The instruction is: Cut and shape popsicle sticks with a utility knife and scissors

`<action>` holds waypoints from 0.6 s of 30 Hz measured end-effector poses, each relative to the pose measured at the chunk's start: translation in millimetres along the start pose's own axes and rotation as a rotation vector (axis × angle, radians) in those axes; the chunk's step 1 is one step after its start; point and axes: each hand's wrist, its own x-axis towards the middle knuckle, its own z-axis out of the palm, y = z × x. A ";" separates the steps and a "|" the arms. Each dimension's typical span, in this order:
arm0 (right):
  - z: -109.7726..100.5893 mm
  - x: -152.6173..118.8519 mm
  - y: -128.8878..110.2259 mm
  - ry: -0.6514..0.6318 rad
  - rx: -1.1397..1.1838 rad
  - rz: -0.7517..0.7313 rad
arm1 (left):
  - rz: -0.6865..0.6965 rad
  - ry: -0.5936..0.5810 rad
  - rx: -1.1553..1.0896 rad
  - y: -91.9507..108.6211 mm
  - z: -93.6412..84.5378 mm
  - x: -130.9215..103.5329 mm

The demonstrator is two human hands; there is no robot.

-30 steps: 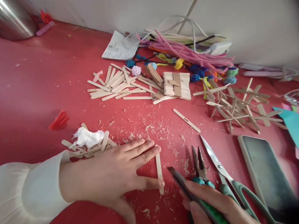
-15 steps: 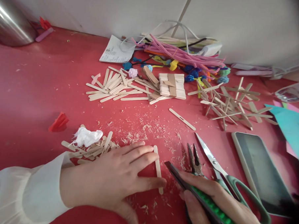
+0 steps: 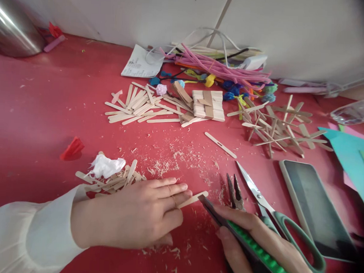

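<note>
My left hand (image 3: 142, 211), in a white cuffed sleeve, has its fingers together over a wooden craft stick (image 3: 197, 197). One end of that stick sticks out to the right of the fingertips; the rest is hidden under the hand. In my right hand (image 3: 256, 236) is a black utility knife (image 3: 241, 231) with a green ribbed grip, its tip close to the stick's free end. Pliers (image 3: 235, 193) and scissors (image 3: 260, 200) lie beside the right hand. Farther back rests another craft stick (image 3: 220, 145) with a slot in its middle.
Wood shavings (image 3: 165, 166) litter the red table (image 3: 35, 114). A stick pile (image 3: 135, 106), a banded bundle (image 3: 209, 105) and crossed sticks (image 3: 279, 128) lie behind. At right is a phone (image 3: 314, 206); at left, white tissue (image 3: 106, 166) tops short sticks. Pipe cleaners (image 3: 215, 63) sit by the wall.
The craft stick has turned from nearly upright in the picture to slanting rightward. My left fingers have drawn together over it. The knife stays in my right hand, almost unmoved.
</note>
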 end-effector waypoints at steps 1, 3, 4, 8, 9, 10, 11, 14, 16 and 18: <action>0.3 0.2 -0.1 -0.003 0.028 0.000 | 0.000 0.010 0.019 -0.2 0.4 0.1; 0.9 0.5 -0.2 -0.011 0.066 0.000 | -0.021 0.050 0.048 -0.4 0.5 0.7; 1.1 0.6 -0.2 -0.012 0.072 0.001 | -0.043 0.076 0.052 -0.2 0.3 1.1; 1.1 1.6 -0.8 -0.002 0.039 0.008 | -0.114 0.080 0.038 2.9 -0.2 1.8; 1.0 2.1 -0.9 -0.006 0.031 0.005 | -0.109 0.066 0.047 4.2 0.0 1.5; 0.8 2.5 -1.0 -0.014 0.025 0.002 | -0.100 0.052 0.063 5.5 0.4 1.0; 0.6 3.0 -1.0 -0.022 0.020 -0.002 | -0.088 0.041 0.085 6.7 0.8 0.5; 0.1 4.1 -0.9 -0.035 0.017 -0.007 | -0.082 0.018 0.131 9.4 1.7 -1.0; 0.0 4.4 -1.2 -0.040 0.027 -0.008 | -0.088 0.016 0.141 10.2 1.7 -1.2; 0.2 4.4 -1.8 -0.041 0.045 -0.010 | -0.088 0.012 0.146 10.5 1.6 -0.9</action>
